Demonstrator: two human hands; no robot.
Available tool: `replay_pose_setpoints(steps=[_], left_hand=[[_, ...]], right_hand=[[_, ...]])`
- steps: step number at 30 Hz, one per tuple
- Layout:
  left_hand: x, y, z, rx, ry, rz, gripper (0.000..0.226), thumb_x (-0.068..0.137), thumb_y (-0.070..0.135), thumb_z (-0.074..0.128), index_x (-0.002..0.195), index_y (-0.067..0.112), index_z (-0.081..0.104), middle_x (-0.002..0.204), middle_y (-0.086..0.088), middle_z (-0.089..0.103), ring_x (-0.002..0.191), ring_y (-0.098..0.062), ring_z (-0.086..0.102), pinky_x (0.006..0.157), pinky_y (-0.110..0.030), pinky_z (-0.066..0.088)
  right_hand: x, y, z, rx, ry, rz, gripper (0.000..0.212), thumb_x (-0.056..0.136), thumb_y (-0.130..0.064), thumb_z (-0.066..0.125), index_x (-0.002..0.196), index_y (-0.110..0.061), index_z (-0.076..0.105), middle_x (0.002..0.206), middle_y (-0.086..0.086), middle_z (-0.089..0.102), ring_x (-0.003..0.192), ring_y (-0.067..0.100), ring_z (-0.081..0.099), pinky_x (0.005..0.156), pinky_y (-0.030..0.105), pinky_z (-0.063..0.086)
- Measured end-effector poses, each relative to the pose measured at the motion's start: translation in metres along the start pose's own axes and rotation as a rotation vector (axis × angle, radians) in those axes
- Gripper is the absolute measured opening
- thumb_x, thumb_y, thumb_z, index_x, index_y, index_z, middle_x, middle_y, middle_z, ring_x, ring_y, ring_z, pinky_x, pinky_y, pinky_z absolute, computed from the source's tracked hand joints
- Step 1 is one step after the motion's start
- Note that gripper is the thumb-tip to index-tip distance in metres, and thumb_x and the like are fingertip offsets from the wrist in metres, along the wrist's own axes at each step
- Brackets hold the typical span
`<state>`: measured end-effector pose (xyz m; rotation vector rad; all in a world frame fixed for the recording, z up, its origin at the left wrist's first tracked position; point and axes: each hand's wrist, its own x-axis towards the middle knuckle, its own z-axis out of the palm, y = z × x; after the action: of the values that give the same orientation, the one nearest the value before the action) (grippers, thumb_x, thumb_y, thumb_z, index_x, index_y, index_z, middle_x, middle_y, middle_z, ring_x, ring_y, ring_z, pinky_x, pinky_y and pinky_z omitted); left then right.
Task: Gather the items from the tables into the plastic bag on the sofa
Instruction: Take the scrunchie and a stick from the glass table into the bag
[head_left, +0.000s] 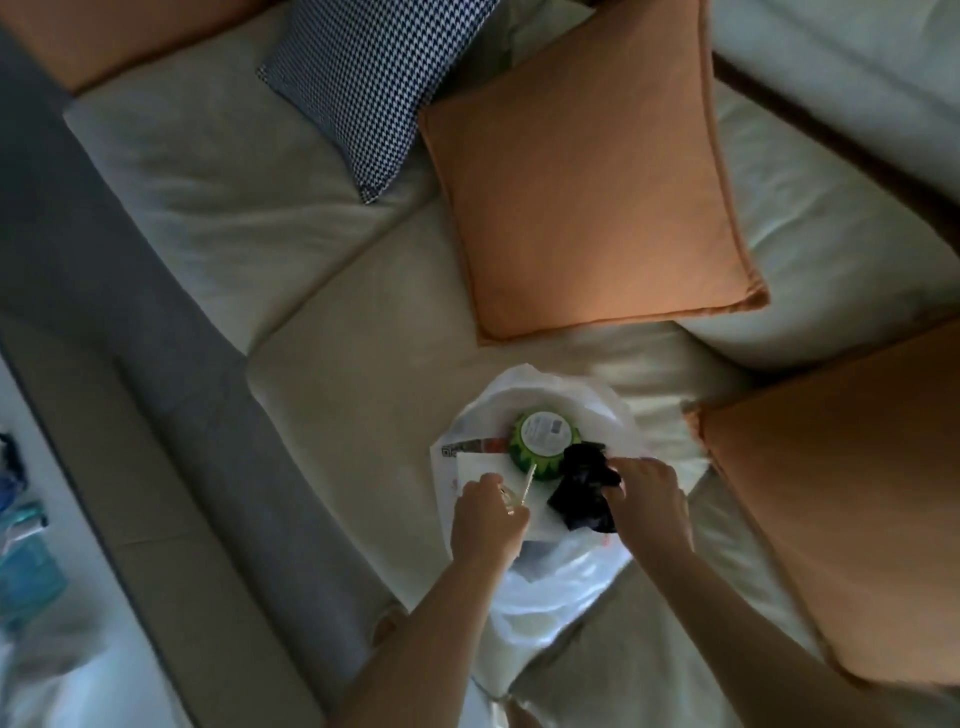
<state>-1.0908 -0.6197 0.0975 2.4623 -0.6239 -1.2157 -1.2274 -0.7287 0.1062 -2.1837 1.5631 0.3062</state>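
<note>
A white plastic bag lies open on the cream sofa seat. Inside it sits a green watermelon-patterned bowl, bottom up with a white label, beside a white printed paper. My left hand is over the bag's left side and pinches a thin pale stick-like item. My right hand is at the bag's right side and grips a crumpled black item that hangs into the bag next to the bowl.
Two orange cushions and a black-and-white patterned cushion lie on the sofa behind and to the right. At the left edge a white table carries blue items. A grey floor strip separates it from the sofa.
</note>
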Motion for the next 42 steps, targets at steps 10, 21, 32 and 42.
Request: replay_pose_setpoints(steps=[10,21,32,42], left_hand=[[0.045,-0.03,-0.002,0.211,0.253,-0.084,0.056,0.09,0.038,0.057,0.139,0.019,0.039,0.138,-0.006,0.047,0.126,-0.027,0.042,0.101,-0.037,0.04],[0.062,-0.042,-0.004,-0.101,0.173,-0.167,0.015,0.093,0.012,0.05,0.086,0.002,0.059,0.087,-0.017,0.062,0.087,-0.032,0.059,0.07,-0.035,0.044],[0.065,0.009,-0.088,-0.067,0.392,0.0,0.026,0.093,0.008,0.043,0.073,0.001,0.058,0.068,-0.009,0.05,0.067,-0.024,0.044,0.059,-0.028,0.027],[0.073,0.013,-0.082,-0.107,0.403,0.099,0.032,0.09,-0.001,0.039,0.107,0.006,0.065,0.094,-0.011,0.064,0.084,-0.022,0.056,0.068,-0.023,0.035]], right_hand=[[0.053,0.019,0.009,0.098,0.05,-0.045,0.046,0.089,-0.025,0.058,0.131,-0.01,0.047,0.143,0.015,0.04,0.131,0.035,0.036,0.105,0.046,0.035],[0.08,0.009,0.018,0.224,-0.102,0.134,0.056,0.09,-0.033,0.055,0.14,-0.019,0.035,0.123,0.016,0.061,0.115,0.034,0.055,0.095,0.042,0.045],[0.09,-0.015,-0.042,0.442,0.086,0.065,0.034,0.093,-0.023,0.053,0.125,-0.011,0.055,0.119,0.015,0.063,0.108,0.031,0.058,0.077,0.024,0.035],[0.11,-0.034,-0.029,0.234,0.008,0.072,0.033,0.095,-0.018,0.031,0.11,-0.019,0.06,0.112,0.013,0.065,0.096,0.031,0.058,0.081,0.037,0.047]])
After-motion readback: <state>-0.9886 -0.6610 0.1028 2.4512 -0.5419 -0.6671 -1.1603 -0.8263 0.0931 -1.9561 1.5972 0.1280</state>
